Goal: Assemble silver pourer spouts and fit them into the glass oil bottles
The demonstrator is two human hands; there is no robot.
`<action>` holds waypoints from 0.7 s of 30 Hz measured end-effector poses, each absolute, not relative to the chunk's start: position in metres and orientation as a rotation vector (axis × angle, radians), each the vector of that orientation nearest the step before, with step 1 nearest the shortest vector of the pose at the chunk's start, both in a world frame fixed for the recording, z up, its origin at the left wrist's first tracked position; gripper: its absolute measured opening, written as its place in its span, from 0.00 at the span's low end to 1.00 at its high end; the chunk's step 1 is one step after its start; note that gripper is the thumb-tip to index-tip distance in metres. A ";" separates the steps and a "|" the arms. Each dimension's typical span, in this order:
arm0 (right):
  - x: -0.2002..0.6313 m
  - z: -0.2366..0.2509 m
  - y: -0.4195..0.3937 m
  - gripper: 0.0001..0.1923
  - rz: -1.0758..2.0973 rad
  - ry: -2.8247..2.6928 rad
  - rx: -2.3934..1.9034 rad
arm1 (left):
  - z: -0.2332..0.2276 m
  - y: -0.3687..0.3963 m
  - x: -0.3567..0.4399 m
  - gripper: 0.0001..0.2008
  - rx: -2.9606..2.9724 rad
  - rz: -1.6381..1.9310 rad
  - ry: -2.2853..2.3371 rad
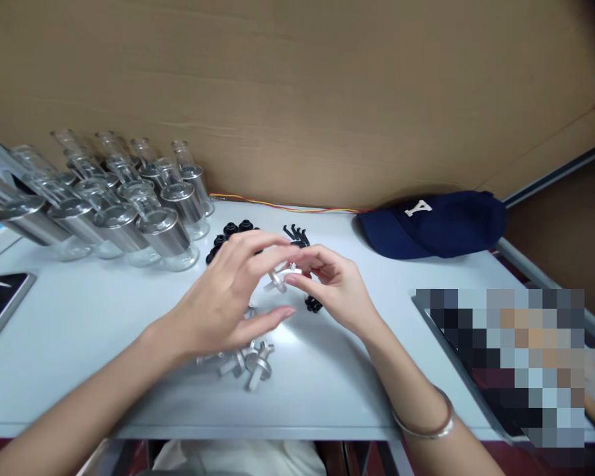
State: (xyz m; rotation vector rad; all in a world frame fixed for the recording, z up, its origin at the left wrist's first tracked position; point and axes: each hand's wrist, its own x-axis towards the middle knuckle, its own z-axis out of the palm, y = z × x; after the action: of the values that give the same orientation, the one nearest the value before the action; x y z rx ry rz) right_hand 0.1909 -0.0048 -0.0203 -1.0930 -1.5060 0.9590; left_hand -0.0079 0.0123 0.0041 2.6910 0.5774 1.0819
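Observation:
My right hand (334, 284) pinches a small silver metal fitting (277, 281) with a round flange and a stem between thumb and fingers. My left hand (228, 287) is held beside it, thumb and fingers apart, with its fingertips close to the right fingertips. Whether they touch is unclear. Below my left hand lie several similar silver fittings (258, 365), partly covered by it. Behind the hands stand several round black caps (231, 229), some hidden by my left hand. Thin black hooked pieces (297, 233) and a small cluster of black knobs (313, 304) lie near my right hand.
Several glass bottles with metal sleeves (163, 231) stand at the back left. A dark blue cap (441, 225) lies back right. Red and yellow wires (287, 206) run along the cardboard wall (287, 99). A dark tablet-like device (2, 304) lies left; a pixelated patch covers the right.

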 end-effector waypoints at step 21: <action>0.188 -0.020 -0.008 0.04 1.024 -1.483 -1.098 | -0.022 0.021 -0.011 0.14 2.746 0.961 0.553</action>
State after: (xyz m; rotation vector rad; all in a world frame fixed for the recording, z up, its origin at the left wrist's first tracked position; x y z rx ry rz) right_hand 0.1880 -0.0081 -0.0199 -1.0981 -1.4831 1.0245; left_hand -0.0109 0.0212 -0.0218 2.7458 0.5535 0.9607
